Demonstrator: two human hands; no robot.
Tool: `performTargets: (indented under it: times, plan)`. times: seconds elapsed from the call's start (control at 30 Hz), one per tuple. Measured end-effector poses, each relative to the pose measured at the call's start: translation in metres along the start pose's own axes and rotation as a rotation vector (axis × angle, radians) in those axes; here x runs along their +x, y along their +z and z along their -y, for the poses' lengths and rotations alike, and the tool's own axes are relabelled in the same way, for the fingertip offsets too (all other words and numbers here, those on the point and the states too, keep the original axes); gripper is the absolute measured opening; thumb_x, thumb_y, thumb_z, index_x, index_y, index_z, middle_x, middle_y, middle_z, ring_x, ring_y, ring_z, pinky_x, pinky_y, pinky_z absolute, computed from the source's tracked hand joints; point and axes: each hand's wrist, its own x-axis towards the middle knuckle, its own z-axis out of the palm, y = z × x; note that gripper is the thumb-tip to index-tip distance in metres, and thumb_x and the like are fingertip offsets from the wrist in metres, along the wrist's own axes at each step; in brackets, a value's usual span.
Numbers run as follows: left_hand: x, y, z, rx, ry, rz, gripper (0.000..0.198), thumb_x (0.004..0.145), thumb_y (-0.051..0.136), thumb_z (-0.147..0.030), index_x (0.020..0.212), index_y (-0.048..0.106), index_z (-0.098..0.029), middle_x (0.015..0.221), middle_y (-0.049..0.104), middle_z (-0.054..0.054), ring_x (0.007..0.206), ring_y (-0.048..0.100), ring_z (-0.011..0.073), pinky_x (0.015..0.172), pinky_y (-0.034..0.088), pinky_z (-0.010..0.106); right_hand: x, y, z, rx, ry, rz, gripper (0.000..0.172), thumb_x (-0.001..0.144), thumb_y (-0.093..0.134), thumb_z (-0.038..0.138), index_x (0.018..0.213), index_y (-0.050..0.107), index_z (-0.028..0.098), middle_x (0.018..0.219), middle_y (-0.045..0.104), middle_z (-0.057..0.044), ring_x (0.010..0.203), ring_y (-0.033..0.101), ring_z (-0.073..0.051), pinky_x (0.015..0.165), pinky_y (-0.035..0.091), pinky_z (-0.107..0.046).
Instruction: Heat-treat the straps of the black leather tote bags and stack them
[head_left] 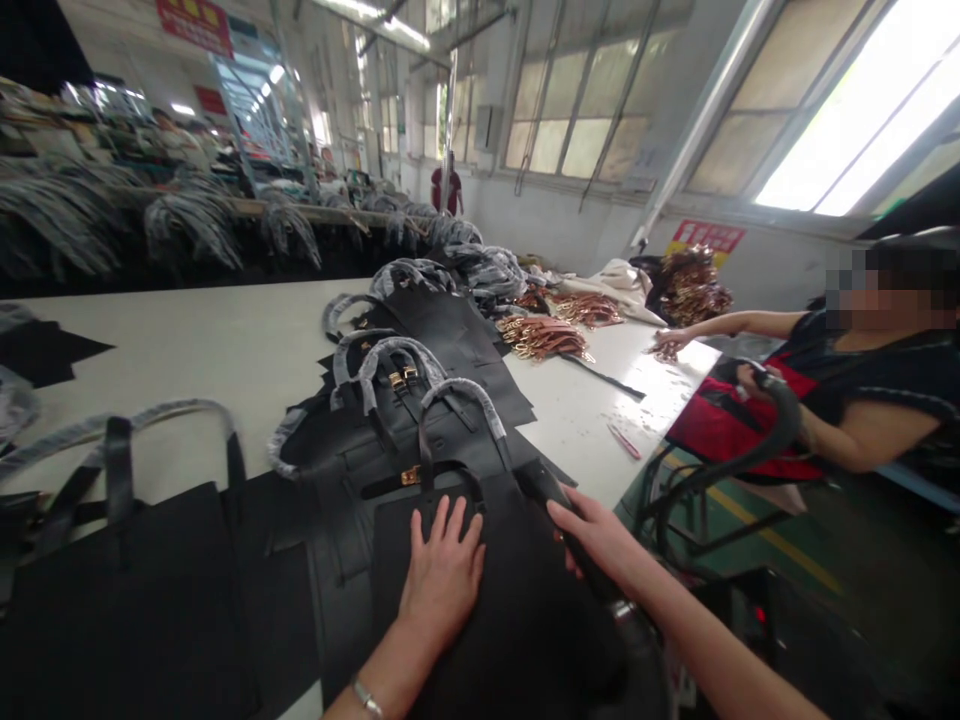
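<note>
A black leather tote bag [517, 640] lies flat near the near edge of the white worktop [187, 340], its smooth, matte panel under both hands. The person's left hand [442, 580] is pressed palm-down on the panel, open and relaxed, with the fingers slightly spread and a thin metal bracelet [367, 699] at the wrist. The right hand [592, 535] reaches in from the right, with the forearm angled across the bag's corner, and its fingers are closed around a dark cylindrical handheld tool [600, 580] with a metal collar [622, 610]; the tool's tip is hidden by the hand and the dark shapes around it.

Just beyond, more black leather bags and panels [450, 340] overlap in a loose row running toward the far end of the worktop. Their curved handles [461, 400] are wrapped in grey, glossy plastic film, and a brass buckle [410, 476] shines on a black strap. Past the row, near the worktop's right edge, lie bundles of tan straps with gold hardware [541, 337], and a small red-handled tool [624, 440] rests on the bare white surface. A co-worker's hand [670, 345] reaches toward those bundles from across that edge.
</note>
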Motion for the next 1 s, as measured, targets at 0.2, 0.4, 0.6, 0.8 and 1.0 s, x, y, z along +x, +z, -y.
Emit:
performTargets:
  times: [0.2, 0.4, 0.6, 0.8, 1.0]
  plan:
    - [-0.004, -0.007, 0.001, -0.068, -0.003, -0.036, 0.026, 0.092, 0.046, -0.021, 0.112, 0.063, -0.02, 0.123, 0.059, 0.01, 0.118, 0.05, 0.027, 0.105, 0.032, 0.053, -0.004, 0.012, 0.01, 0.017, 0.088, 0.248, 0.038, 0.088, 0.055, 0.045, 0.119, 0.052, 0.022, 0.065, 0.058, 0.005, 0.036, 0.055, -0.008, 0.031, 0.043, -0.015]
    - [-0.006, -0.012, 0.0, -0.102, 0.012, -0.007, 0.024, 0.093, 0.043, -0.019, 0.102, 0.065, -0.018, 0.1, 0.062, 0.008, 0.096, 0.053, 0.024, 0.089, 0.042, 0.044, 0.019, 0.026, 0.022, -0.023, 0.172, 0.331, 0.028, 0.091, 0.051, 0.044, 0.107, 0.054, 0.02, 0.062, 0.057, 0.004, 0.035, 0.055, -0.009, 0.029, 0.043, -0.015]
    - [-0.005, -0.012, 0.0, -0.147, -0.007, -0.018, 0.021, 0.092, 0.045, -0.017, 0.1, 0.065, -0.02, 0.096, 0.06, 0.006, 0.094, 0.05, 0.0229, 0.087, 0.04, 0.042, 0.023, 0.016, 0.03, -0.062, 0.233, 0.369, 0.028, 0.092, 0.049, 0.043, 0.106, 0.051, 0.018, 0.062, 0.059, 0.002, 0.036, 0.056, -0.011, 0.03, 0.045, -0.017]
    - [-0.006, -0.015, 0.001, -0.139, -0.021, -0.004, 0.023, 0.093, 0.042, -0.017, 0.098, 0.064, -0.02, 0.093, 0.058, 0.005, 0.092, 0.05, 0.0221, 0.086, 0.04, 0.04, 0.035, 0.029, 0.036, -0.057, 0.138, 0.255, 0.028, 0.091, 0.051, 0.043, 0.106, 0.052, 0.02, 0.064, 0.058, 0.004, 0.035, 0.055, -0.009, 0.03, 0.042, -0.016]
    - [0.005, -0.011, 0.005, -0.153, -0.054, 0.023, 0.02, 0.094, 0.044, -0.018, 0.084, 0.062, -0.019, 0.088, 0.059, 0.004, 0.088, 0.052, 0.0213, 0.082, 0.042, 0.037, 0.018, 0.009, 0.035, -0.049, 0.086, 0.146, 0.037, 0.088, 0.054, 0.047, 0.115, 0.051, 0.022, 0.066, 0.058, 0.005, 0.038, 0.057, -0.009, 0.033, 0.043, -0.016]
